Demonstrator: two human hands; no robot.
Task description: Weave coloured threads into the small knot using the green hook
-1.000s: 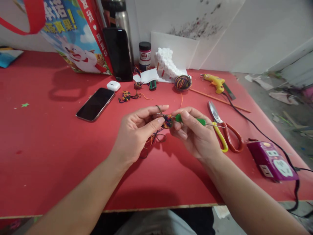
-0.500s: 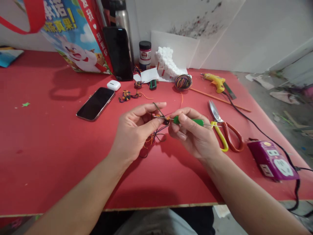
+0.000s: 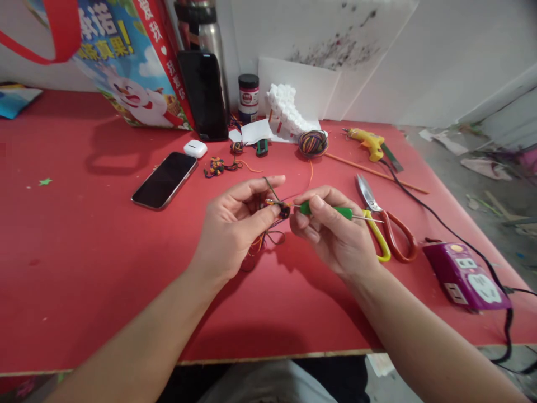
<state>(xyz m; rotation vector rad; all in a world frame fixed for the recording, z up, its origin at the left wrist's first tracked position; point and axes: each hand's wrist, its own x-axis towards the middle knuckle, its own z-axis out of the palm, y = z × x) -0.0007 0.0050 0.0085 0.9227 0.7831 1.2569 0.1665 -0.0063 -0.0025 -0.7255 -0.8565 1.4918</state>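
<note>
Between thumb and fingers, my left hand (image 3: 235,224) pinches a small multicoloured crochet piece (image 3: 285,210), with a dark yarn strand running up over its raised index finger. My right hand (image 3: 331,224) is closed round the green grip of a crochet hook (image 3: 344,212). The hook's thin metal tip reaches left to the piece, though the left thumb partly hides where they meet. Loose yarn strands (image 3: 272,238) hang in loops below, against the table. A ball of multicoloured yarn (image 3: 312,144) lies beyond the hands, and an orange strand trails from it toward them.
Scissors (image 3: 384,221) and a purple power socket (image 3: 470,274) lie on the right of the red table (image 3: 104,268). Behind them rests a yellow glue gun (image 3: 367,143) with its cable. A phone (image 3: 165,179) and earphone case (image 3: 195,148) are at left. Another crocheted piece (image 3: 217,166) lies near the middle.
The hook has shifted slightly right and down with my right hand. More of the crochet piece shows beside my left thumb. The whole view has tilted a little.
</note>
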